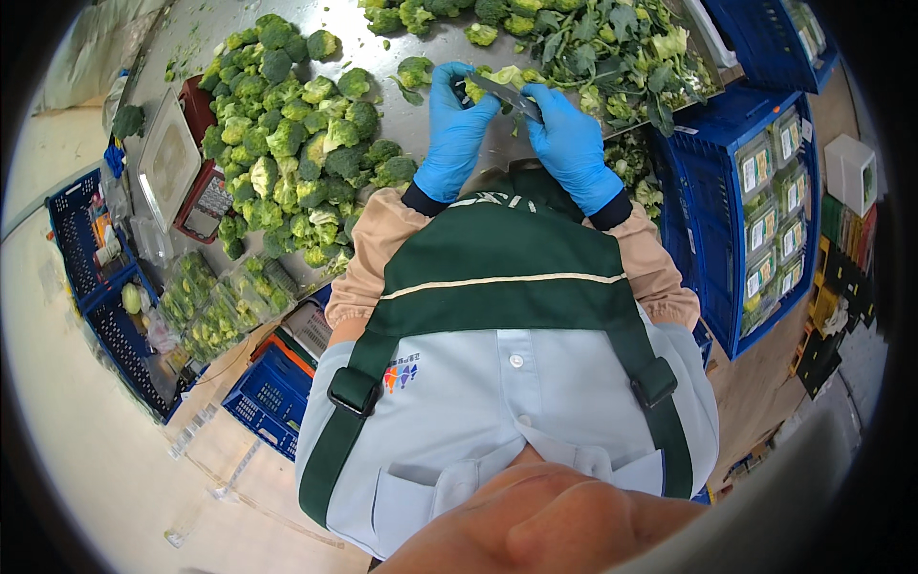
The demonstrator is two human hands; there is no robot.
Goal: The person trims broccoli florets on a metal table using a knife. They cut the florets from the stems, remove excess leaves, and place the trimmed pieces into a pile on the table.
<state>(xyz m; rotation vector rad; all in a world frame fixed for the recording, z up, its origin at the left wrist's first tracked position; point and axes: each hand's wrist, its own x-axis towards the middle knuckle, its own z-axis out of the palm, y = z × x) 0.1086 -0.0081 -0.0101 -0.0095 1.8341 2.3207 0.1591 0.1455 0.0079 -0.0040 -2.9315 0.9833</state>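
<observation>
My left hand (453, 136), in a blue glove, holds a small broccoli floret (475, 91) between thumb and fingers; the fingers partly hide it. My right hand (570, 147), gloved the same way, grips a knife (505, 95). Its blade points up and left, and the tip reaches across the floret to the left fingers. Left of my hands is a large heap of cut broccoli florets (287, 136) on the metal table (401, 133). Just beyond my left hand sits a single floret (414, 72). A pile of broccoli leaves and stalks (609, 57) lies beyond my right hand.
A red-framed scale (208, 201) and a clear lid (170, 159) stand left of the heap. Packed broccoli trays (215, 305) lie nearer me. Blue crates (111, 308) border the left. On the right, a blue crate (717, 151) holds several labelled packs (774, 215).
</observation>
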